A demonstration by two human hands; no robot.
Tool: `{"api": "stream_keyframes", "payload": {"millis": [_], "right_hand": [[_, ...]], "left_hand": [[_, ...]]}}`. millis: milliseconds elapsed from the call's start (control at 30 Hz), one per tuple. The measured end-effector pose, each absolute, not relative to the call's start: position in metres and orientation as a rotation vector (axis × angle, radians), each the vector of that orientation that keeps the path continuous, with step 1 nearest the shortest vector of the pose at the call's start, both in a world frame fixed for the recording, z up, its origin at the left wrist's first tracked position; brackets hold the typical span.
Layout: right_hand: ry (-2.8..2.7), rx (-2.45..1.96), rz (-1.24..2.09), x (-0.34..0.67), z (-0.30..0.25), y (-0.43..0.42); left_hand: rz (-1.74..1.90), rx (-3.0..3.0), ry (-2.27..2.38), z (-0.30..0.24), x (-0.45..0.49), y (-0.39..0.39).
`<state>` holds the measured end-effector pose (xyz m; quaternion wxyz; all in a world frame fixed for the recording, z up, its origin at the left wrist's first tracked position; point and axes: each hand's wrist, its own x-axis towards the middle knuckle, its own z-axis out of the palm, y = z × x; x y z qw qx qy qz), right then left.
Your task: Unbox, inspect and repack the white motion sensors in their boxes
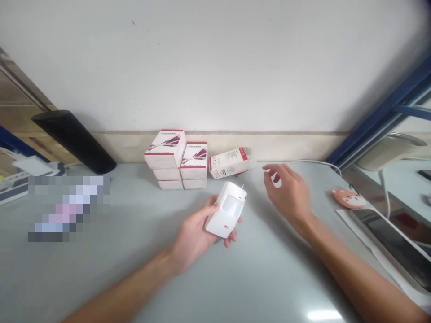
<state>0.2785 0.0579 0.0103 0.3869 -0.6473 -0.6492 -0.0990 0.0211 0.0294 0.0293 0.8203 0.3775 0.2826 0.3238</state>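
- Holding a white plastic box-shaped gadget with a shiny curved window and a small red mark in the left hand [193, 233], thumb on one side and fingers curled around the back. White gadget [225, 213] tilted, lifted over the smooth grey-green table [256, 282], between both hands but nearer the left.
- Poking out at the top end of the gadget, on the right hand's side: something tiny and thin. Too small to tell what.
- Gripping nothing that shows with the right hand [289, 190]. Fingers bent and loose, thumb near the pointing finger, apart from the gadget.
- Lying just past the gadget, on the left of the right hand: a white and red cardboard box with an open end [229, 162]. Hard to see inside.
- Stacked beyond the left hand: white and red cardboard boxes with pink and dark swirls [166, 150], three high on one side, two high on the other. Looking shut.
- Lying out to the right of the right hand: an orange fox-faced thing [348, 198] and a dark flat phone [390, 246].
- Done, it seems: gadget out in the open and in the hand. Left, it seems: gadget not set down, open box not closed, stacked boxes not opened.
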Motion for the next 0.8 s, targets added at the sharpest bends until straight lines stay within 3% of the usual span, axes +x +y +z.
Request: {"api": "stream_keyframes", "payload": {"millis": [300,800], "right_hand": [[-1.743,-1.034,-0.165,0.237,0.021,0.028],[-1.894,-0.822,-0.083,0.237,0.022,0.022]], "left_hand": [[0.695,0.914,0.444,0.033,0.019,0.024],[0.657,1.165,0.711,0.026,0.019,0.019]]}}
